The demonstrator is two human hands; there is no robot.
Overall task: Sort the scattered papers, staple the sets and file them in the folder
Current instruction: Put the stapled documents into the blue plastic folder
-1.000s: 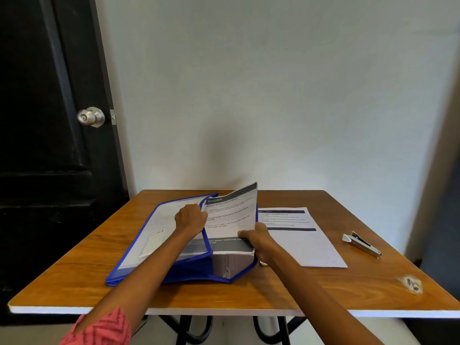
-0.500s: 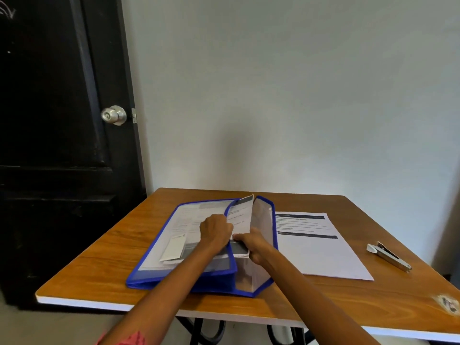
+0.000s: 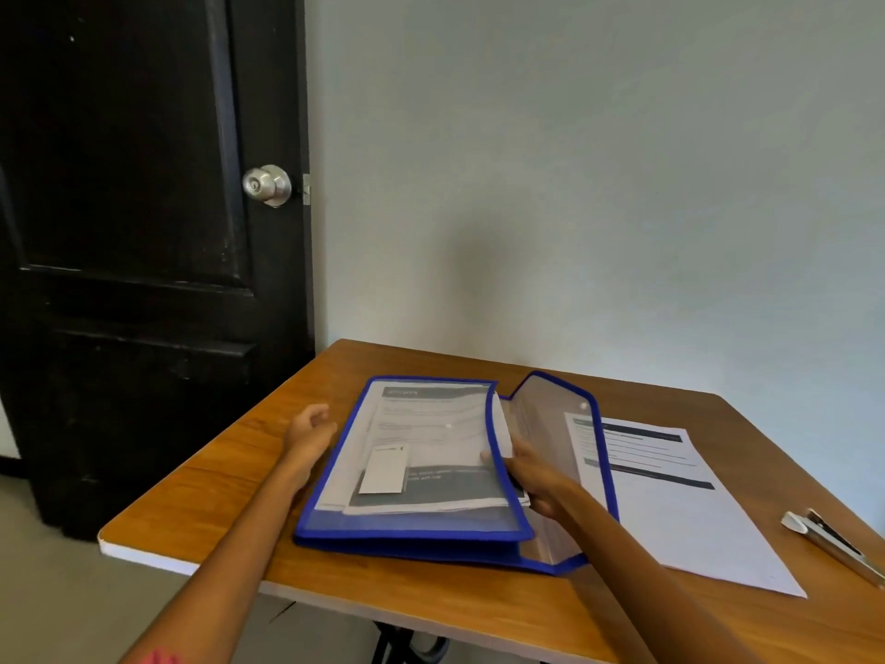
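Two bare hands work at a blue-edged clear folder [image 3: 421,472] that lies flat on the wooden table [image 3: 479,611]; every place below is given from that folder. Far to its left and behind stands a black door [image 3: 143,232] with a round metal knob [image 3: 266,184]. Just off the folder's left edge the left hand [image 3: 309,436] hangs above the table with fingers loosely curled, holding nothing and apart from the plastic. The folder's long axis runs away from the person toward the pale wall [image 3: 574,184], leaning slightly left at the far end, with its opening along the right side. Inside it sits a set of printed papers [image 3: 431,438], dark header bar at the far end and a dark band near the close end; a small white card [image 3: 381,470] shows through the cover. The print is too blurred to read. At the folder's right edge the right hand [image 3: 531,476] reaches into the opening, its thumb on the blue edge and its fingers under the cover on the papers, while the clear flap [image 3: 560,452] stands raised beside it. Right of the flap, partly under it, lies a loose printed sheet [image 3: 680,510], long axis parallel to the folder, its text also illegible. Farthest right rests a metal stapler [image 3: 835,543].
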